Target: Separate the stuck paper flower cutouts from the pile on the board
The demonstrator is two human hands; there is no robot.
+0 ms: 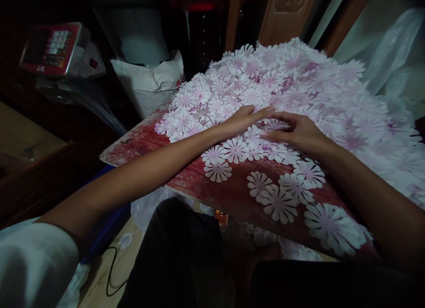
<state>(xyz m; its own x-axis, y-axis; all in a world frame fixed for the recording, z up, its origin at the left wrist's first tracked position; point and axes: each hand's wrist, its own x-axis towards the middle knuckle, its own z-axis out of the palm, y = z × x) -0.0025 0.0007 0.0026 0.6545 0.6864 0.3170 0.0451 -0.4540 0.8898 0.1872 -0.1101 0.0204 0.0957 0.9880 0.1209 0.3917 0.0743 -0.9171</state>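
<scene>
A big heap of white flower-shaped cutouts with pink-purple centres (232, 84) covers most of a red board (191, 179). My left hand (244, 117) rests at the near side of the heap, its fingers stretched out towards the right. Facing it, my right hand (299, 128) reaches in among the flowers, thumb and fingers apart. The fingertips of both hands come close together over the pile, and whether they touch each other I cannot tell. Below the hands, several loose flowers (279, 203) lie flat near the board's front edge.
At the upper left stands a red device with a keypad (51, 49). A white sack (149, 84) and a grey bucket (142, 36) are behind the board. Clear plastic (388, 55) hangs at the right. A black cable (113, 272) and a fallen flower (125, 240) lie on the floor.
</scene>
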